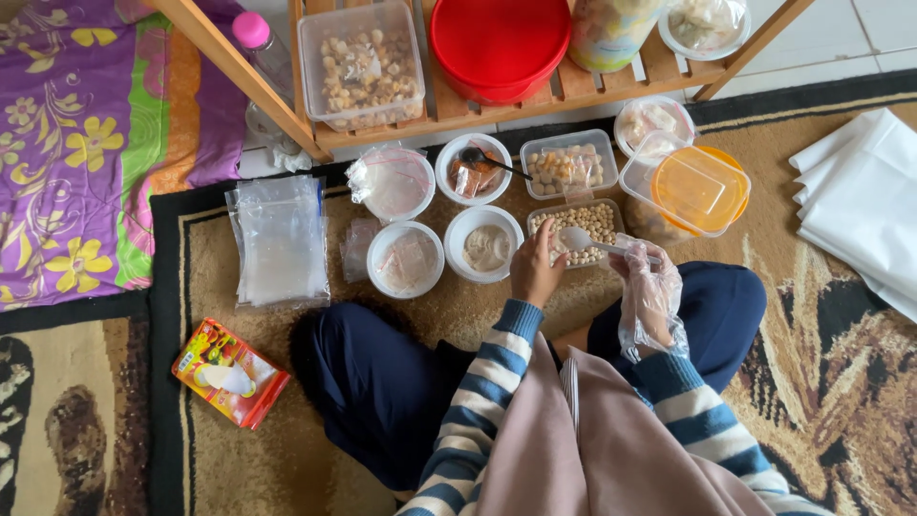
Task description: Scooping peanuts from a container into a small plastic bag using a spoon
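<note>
Sitting cross-legged on a patterned brown carpet (287,449), a person in a striped sweater works over a spread of snack containers. The right hand (648,287), covered by a loose clear plastic glove, grips the handle of a white plastic spoon (585,241); its fingers are curled together around the handle's far end, and the spoon's bowl reaches out leftward beyond them, hovering over a rectangular clear tub of pale round nuts (585,229). The bare left hand (535,268) sits just beside the spoon's bowl, at the tub's near left corner, fingers drawn together and pointing up toward the rim; whether they pinch anything cannot be told from this angle.

Around the tub stand a white bowl of beige powder (485,247), a white bowl with a clear packet inside (406,260), a bowl of reddish-brown packets with a dark spoon (474,170), and a second clear tub of cube-shaped pieces (570,164). An orange-lidded container (695,189) rests to the right. A stack of empty clear plastic bags (279,239) lies well to the left, with a red and yellow box (229,373) nearer the camera. A wooden shelf (564,88) above holds a red lidded tub (499,43).
</note>
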